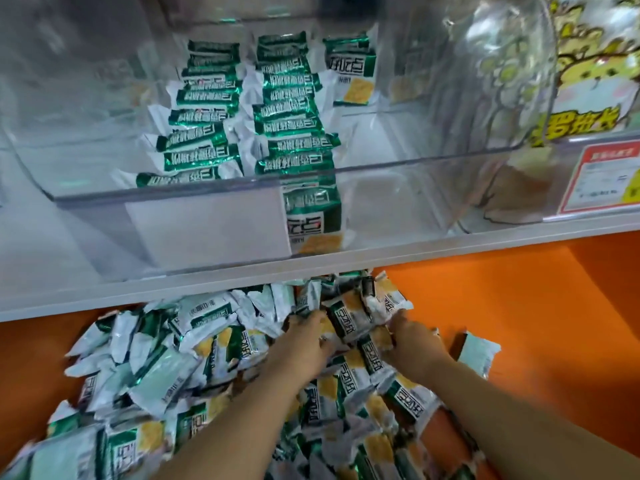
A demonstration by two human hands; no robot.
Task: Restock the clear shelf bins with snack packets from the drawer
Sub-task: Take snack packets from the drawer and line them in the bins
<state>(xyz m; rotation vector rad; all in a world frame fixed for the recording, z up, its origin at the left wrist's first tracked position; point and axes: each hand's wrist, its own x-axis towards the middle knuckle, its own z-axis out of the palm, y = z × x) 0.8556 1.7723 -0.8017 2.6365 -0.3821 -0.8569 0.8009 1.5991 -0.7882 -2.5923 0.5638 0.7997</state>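
Packets (214,344), green and white, are heaped loosely in the orange drawer (519,323), mostly across its left and middle; one is seen lying apart at the right. A bunch at the far end of the heap is grasped from both sides: the left hand (304,341) is curled against its left side and the right hand (415,344) is curled on its right side, so that the bunch is squeezed between them. Both forearms are stretched over the heap. Above the drawer, more packets are stood in two neat rows inside the clear bin (173,195), with a single one at the back right and another pressed against the front wall. The bin is carried by a white shelf (311,268). A red price tag (602,181) is fixed at the right, below a large yellow bag (588,74).
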